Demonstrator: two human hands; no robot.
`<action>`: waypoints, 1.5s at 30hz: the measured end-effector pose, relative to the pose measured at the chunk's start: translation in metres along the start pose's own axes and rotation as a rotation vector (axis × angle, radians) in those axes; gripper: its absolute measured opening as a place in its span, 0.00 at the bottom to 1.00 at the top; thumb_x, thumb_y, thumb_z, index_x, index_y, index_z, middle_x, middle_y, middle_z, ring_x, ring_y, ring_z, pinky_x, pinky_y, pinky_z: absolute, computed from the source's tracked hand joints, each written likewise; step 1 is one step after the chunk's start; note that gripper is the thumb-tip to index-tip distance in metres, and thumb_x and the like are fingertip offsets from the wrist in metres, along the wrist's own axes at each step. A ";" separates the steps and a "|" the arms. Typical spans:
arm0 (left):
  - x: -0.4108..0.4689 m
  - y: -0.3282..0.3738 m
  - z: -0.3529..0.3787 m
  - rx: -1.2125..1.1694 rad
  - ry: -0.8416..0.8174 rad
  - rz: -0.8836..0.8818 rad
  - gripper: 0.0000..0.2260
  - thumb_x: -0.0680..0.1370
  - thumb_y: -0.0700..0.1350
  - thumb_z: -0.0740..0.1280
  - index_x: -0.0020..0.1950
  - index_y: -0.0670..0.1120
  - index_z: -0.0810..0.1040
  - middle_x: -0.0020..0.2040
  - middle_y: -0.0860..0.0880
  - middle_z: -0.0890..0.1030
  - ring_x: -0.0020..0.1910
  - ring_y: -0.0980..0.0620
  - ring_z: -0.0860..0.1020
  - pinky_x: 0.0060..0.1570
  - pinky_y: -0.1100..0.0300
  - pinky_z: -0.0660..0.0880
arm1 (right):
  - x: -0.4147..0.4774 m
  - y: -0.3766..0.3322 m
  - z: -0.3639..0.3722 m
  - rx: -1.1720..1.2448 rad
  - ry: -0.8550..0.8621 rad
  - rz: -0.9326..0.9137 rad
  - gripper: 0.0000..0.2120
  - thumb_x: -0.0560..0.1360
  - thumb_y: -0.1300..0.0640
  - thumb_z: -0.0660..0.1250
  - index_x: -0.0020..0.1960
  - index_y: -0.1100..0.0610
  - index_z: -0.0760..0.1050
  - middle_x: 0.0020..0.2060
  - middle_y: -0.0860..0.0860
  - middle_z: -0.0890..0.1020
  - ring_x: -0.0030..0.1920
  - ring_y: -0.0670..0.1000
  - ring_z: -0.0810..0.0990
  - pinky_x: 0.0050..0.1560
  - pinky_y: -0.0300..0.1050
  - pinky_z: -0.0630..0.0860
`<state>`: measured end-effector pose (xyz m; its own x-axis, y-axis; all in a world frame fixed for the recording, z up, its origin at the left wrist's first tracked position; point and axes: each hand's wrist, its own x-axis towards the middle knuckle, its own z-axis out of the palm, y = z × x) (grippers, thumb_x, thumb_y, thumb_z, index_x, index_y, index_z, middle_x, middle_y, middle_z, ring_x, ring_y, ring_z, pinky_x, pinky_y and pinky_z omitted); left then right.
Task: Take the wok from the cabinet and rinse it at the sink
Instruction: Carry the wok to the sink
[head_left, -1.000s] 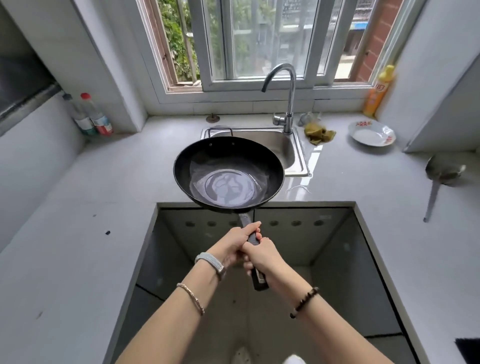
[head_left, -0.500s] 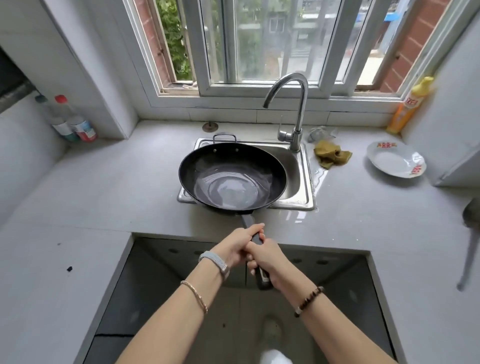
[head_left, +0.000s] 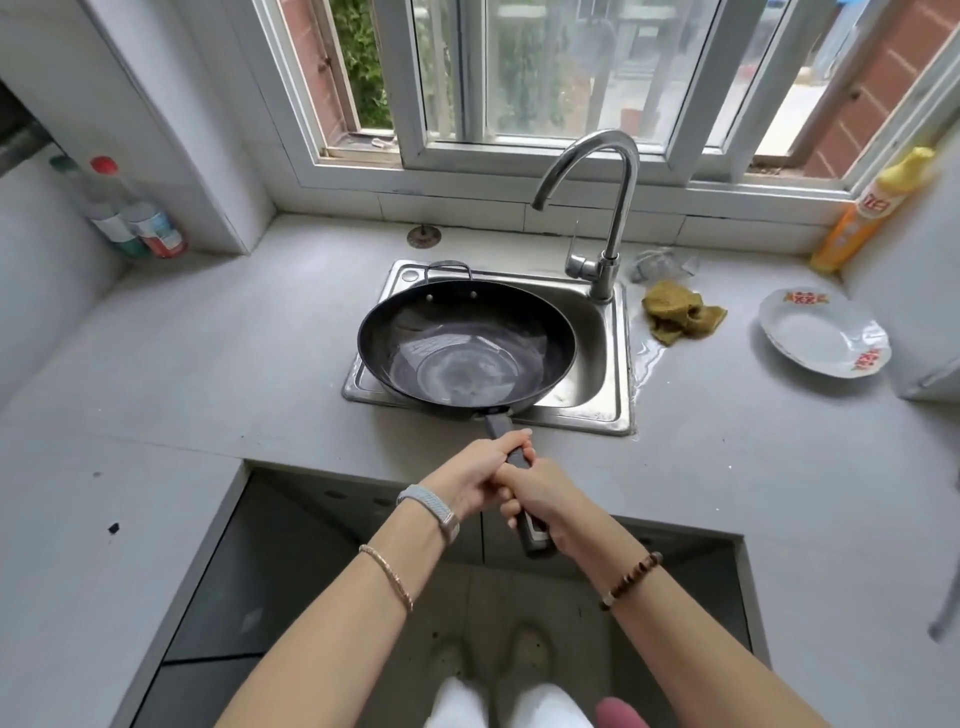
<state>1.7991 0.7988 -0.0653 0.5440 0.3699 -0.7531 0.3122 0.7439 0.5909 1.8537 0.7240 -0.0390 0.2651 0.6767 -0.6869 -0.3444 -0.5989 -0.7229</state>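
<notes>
with your left hand (head_left: 470, 475) and right hand (head_left: 540, 499) both gripping the wok (head_left: 465, 348) handle, lower it level into the sink (head_left: 597, 332), under the faucet (head_left: 605, 208).

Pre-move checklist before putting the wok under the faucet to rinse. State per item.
1. Grip: left hand and right hand both wrapped round the handle of the wok: ok.
2. Wok over the sink: ok, it covers most of the basin.
3. Spout of the faucet above the wok bowl: cannot tell from one view.
4. Water running: not ok, none visible.
5. A hand free for the faucet: not ok.
6. The cloth and plate clear of the wok: ok.
</notes>
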 end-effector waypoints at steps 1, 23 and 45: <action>-0.002 0.002 -0.001 0.009 -0.013 -0.007 0.15 0.80 0.49 0.62 0.36 0.46 0.71 0.27 0.50 0.74 0.12 0.54 0.63 0.14 0.70 0.60 | 0.000 -0.003 0.001 -0.011 0.004 0.002 0.18 0.75 0.64 0.61 0.65 0.59 0.65 0.26 0.52 0.70 0.18 0.44 0.67 0.20 0.36 0.69; -0.027 0.048 -0.008 -0.043 -0.236 -0.043 0.13 0.82 0.45 0.60 0.38 0.43 0.72 0.20 0.51 0.68 0.14 0.58 0.66 0.14 0.68 0.65 | -0.022 -0.057 0.001 0.274 -0.174 0.091 0.08 0.76 0.67 0.60 0.39 0.58 0.70 0.24 0.50 0.71 0.19 0.43 0.71 0.21 0.34 0.71; -0.003 0.097 0.017 -0.392 -0.238 -0.106 0.16 0.82 0.48 0.61 0.42 0.36 0.72 0.26 0.47 0.71 0.17 0.56 0.72 0.17 0.66 0.72 | 0.008 -0.124 -0.039 0.320 -0.230 0.299 0.05 0.73 0.62 0.68 0.44 0.63 0.72 0.26 0.52 0.76 0.22 0.44 0.75 0.23 0.32 0.75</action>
<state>1.8408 0.8603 -0.0005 0.7028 0.1766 -0.6891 0.0831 0.9417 0.3261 1.9340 0.7868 0.0422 -0.0808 0.5941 -0.8003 -0.6440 -0.6440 -0.4130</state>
